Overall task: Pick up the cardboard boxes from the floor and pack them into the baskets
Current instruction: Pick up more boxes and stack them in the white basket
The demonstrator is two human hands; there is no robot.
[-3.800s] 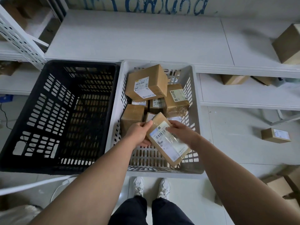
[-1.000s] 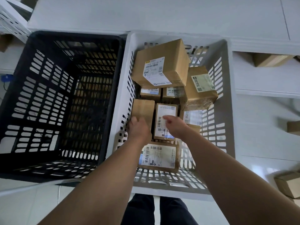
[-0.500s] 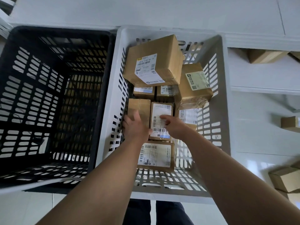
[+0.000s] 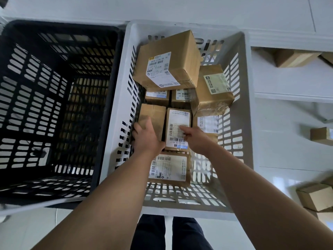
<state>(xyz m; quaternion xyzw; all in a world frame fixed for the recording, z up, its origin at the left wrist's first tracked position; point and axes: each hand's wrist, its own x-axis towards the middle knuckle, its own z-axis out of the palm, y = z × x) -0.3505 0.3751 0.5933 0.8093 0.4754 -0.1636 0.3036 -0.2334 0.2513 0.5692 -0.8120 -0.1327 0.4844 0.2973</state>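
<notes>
Boxes (image 4: 167,69) hem plain box (image 4: 155,112); black basket (image 4: 110,98) alongside.

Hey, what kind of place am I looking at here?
Most likely a parcel sorting or stock room: cardboard parcels with shipping labels fill a white basket, more boxes sit on white shelving, and others lie loose on the floor.

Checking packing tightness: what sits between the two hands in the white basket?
Head view: a labelled box stands between the left hand, gripping a plain box, and the right hand.
</notes>
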